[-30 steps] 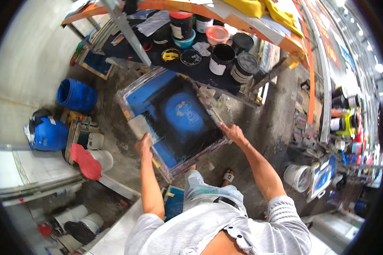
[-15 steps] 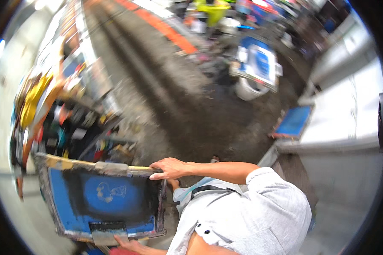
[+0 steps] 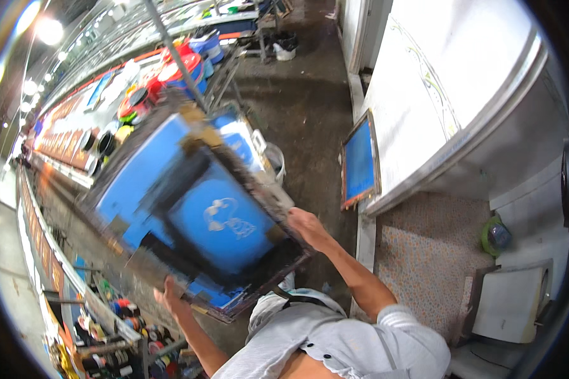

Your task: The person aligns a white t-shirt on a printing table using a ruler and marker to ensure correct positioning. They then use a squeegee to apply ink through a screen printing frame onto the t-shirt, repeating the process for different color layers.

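The screen-printing frame [image 3: 227,196] now sits farther forward, less to the left; the left hand [image 3: 171,297] and right hand [image 3: 308,226], well apart, clamp its opposite edges.

You have two bare hands [image 3: 308,228], one large black-smeared blue rectangular screen [image 3: 224,202] and one leaning brown-framed blue panel [image 3: 360,161].

the held screen [image 3: 202,215] is left of the wall [image 3: 411,95]

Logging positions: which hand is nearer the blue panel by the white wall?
Right. The right hand is left of the blue panel; the left hand is farther left, across the carried frame.
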The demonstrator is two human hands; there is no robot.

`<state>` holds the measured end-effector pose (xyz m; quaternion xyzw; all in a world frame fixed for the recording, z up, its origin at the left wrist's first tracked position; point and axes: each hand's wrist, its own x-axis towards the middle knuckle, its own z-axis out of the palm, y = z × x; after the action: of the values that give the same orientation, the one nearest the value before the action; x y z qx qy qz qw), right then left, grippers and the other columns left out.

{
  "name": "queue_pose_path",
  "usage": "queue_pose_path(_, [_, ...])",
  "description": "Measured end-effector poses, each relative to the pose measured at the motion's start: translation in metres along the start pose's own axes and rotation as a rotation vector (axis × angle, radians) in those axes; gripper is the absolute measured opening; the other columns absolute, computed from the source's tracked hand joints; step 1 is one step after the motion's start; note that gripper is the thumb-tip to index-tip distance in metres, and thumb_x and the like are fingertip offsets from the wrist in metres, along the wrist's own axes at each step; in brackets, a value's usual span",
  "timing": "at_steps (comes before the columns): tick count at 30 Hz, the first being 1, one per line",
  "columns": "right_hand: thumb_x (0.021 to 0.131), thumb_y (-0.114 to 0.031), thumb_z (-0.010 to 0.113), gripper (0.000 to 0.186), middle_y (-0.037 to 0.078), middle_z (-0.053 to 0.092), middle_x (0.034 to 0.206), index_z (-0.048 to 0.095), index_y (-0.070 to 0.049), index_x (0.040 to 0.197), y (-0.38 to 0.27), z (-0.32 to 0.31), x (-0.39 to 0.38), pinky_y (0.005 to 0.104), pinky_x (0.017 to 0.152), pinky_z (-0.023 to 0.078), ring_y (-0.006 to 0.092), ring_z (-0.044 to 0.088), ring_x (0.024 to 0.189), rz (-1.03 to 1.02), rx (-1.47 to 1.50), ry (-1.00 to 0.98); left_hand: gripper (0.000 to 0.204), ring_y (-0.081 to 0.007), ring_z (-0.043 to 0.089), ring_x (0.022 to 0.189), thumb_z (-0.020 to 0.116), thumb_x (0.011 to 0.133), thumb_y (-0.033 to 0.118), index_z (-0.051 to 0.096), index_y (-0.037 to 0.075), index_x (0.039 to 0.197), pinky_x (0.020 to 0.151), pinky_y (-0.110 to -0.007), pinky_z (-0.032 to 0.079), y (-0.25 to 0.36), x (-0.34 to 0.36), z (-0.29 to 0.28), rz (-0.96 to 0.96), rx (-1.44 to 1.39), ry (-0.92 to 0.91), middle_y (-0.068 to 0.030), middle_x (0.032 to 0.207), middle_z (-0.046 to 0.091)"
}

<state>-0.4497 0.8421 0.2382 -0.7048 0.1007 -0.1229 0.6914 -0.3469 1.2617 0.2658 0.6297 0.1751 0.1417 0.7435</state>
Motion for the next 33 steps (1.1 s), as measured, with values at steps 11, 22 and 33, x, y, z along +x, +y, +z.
queue_pose_path(11, [0.099, -0.052, 0.060, 0.051, 0.003, 0.066, 0.097, 0.068, -0.002, 0.110, 0.016, -0.337, 0.199, 0.0266, 0.074, 0.050, 0.0097, 0.060, 0.086, 0.276, 0.251, 0.876, 0.042, -0.0174, 0.066, 0.073, 0.084, 0.077, 0.016, 0.067, -0.002, 0.111, 0.063, -0.033, 0.054, -0.162, 0.037, 0.618, -0.418, 0.044, -0.884, -0.0083, 0.090, 0.070])
queue_pose_path(22, [0.104, -0.052, 0.047, 0.065, 0.012, 0.063, 0.129, 0.052, 0.001, 0.140, -0.015, -0.551, 0.402, 0.0382, 0.099, 0.049, 0.0242, 0.062, 0.114, 0.047, 0.340, 0.864, 0.047, -0.0210, 0.069, 0.082, 0.083, 0.076, 0.018, 0.067, -0.008, 0.112, 0.077, -0.037, 0.056, -0.252, 0.032, 1.016, -0.516, 0.015, -1.168, -0.0144, 0.098, 0.071])
queue_pose_path(33, [0.103, -0.048, 0.051, 0.063, 0.012, 0.061, 0.131, 0.051, 0.003, 0.139, -0.052, -0.669, 0.883, 0.0393, 0.102, 0.045, 0.0239, 0.059, 0.118, -0.069, 0.398, 0.406, 0.052, -0.0177, 0.068, 0.084, 0.086, 0.076, 0.021, 0.065, -0.003, 0.117, 0.076, -0.034, 0.056, -0.247, 0.259, 1.269, -0.455, -0.200, -0.790, -0.0107, 0.101, 0.071])
